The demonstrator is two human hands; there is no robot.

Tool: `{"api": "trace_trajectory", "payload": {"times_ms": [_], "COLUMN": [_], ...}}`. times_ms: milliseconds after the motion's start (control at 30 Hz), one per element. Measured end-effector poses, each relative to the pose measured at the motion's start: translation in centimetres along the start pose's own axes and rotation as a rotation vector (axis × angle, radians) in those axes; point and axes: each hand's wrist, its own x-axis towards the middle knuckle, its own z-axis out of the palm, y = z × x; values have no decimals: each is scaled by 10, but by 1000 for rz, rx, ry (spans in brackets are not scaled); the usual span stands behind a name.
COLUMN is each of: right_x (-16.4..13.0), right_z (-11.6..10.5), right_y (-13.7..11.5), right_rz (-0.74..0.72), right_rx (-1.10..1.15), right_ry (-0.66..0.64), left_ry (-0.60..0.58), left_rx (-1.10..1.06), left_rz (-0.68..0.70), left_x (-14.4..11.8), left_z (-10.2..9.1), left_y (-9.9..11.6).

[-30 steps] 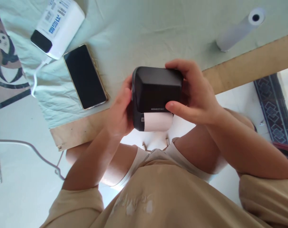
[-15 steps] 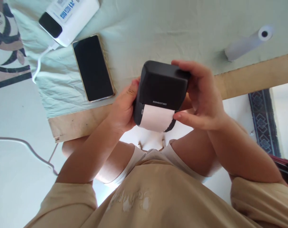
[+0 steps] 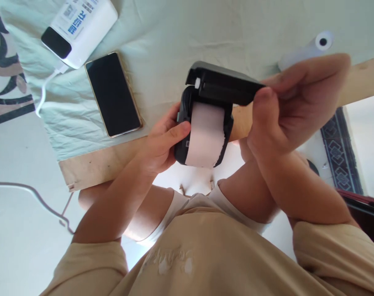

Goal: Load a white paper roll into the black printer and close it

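Printer lid (image 3: 224,84) now swung up in right hand (image 3: 285,111)'s pinch, printer body (image 3: 202,131) gripped by left hand (image 3: 162,144), paper facing the person.

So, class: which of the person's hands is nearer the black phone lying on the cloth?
Left. The left hand grips the printer just beside the phone; the right hand is beyond the printer.

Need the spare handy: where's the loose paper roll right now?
In the head view the paper roll lies on the pale green cloth at upper right, just beyond the right hand fingertips, near the wooden board.
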Motion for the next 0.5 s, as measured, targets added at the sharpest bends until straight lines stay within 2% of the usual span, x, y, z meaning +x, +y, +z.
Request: {"api": "trace_trajectory", "payload": {"times_ms": [200,300,400,500], "right_x": [18,23,24,25], "right_z": [-13,-15,-15,-16], "right_y": [-20,-32,-42,-46], "right_rz": [5,12,-14,-73], "right_rx": [-132,-335,-558,-622], "right_ry": [51,81,33,-30], "left_ry": [22,45,63,89], "left_rx": [16,11,17,70], "left_rz": [17,24,21,18], "left_x": [0,-1,-1,-2], "left_z": [0,1,4,5], "left_y": [-2,-3,-2,-1]}}
